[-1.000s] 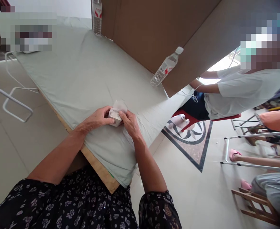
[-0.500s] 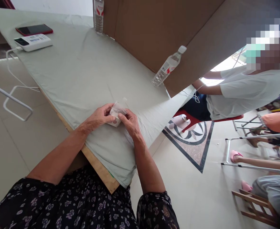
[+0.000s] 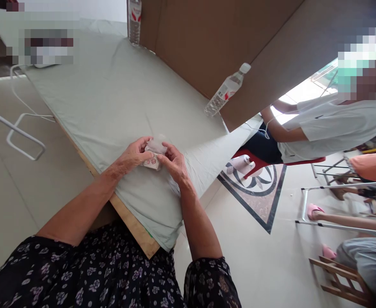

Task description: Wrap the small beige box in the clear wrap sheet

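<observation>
A small whitish packet point(image 3: 152, 162) with reddish marks is held low over the cloth-covered table near its front corner. My left hand point(image 3: 134, 155) grips its left side, thumb on top. From the right, my right hand point(image 3: 174, 161) has its thumb on the packet and its index finger bent at a thin translucent wrapper point(image 3: 157, 144), which stands up behind the packet. What lies inside the packet is hidden. Some clear plastic point(image 3: 174, 186) lies beneath my right wrist.
A clear bottle point(image 3: 225, 92) leans against a large brown cardboard panel point(image 3: 204, 42); another bottle point(image 3: 134, 23) stands at its left edge. A white device point(image 3: 47, 60) lies far left on the pale tablecloth point(image 3: 95, 90). A person in a white shirt point(image 3: 322, 128) sits at right.
The wrapper has been folded back from the packet, showing more of the reddish marks. My right index finger has lifted slightly. The seated person's arm has shifted.
</observation>
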Available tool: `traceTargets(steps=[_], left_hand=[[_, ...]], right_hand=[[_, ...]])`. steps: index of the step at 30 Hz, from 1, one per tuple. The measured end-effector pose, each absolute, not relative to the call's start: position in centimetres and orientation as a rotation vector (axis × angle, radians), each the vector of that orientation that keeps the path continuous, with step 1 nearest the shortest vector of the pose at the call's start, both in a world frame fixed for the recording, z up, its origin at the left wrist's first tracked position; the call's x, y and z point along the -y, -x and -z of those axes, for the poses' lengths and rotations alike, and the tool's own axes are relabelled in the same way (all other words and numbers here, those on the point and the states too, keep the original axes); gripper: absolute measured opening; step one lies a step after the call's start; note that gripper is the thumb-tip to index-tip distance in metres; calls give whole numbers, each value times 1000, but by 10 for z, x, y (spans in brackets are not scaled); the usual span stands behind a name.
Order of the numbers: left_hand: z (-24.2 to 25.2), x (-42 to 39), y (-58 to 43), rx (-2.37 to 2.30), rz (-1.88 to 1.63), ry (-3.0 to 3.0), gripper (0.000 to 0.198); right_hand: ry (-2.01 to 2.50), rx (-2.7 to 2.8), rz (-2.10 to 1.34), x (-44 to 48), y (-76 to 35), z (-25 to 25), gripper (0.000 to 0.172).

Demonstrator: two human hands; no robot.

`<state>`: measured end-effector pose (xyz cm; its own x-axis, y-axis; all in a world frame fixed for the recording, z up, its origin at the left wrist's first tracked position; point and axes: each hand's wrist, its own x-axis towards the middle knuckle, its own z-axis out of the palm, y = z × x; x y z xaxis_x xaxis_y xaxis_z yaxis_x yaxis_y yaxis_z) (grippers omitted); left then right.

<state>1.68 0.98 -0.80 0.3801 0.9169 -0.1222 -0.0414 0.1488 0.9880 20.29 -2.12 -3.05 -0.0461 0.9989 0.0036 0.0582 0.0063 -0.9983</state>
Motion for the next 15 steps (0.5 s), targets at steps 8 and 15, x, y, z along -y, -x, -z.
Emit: traceTargets(steps=[8, 15], left_hand=[[5, -10, -17, -1056, -837, -1282, 87], [8, -10, -16, -1074, -847, -1347, 89]], right_hand=[[1234, 1270, -1116, 14, -202, 31, 65], [1230, 1187, -1154, -6, -192, 29, 52]])
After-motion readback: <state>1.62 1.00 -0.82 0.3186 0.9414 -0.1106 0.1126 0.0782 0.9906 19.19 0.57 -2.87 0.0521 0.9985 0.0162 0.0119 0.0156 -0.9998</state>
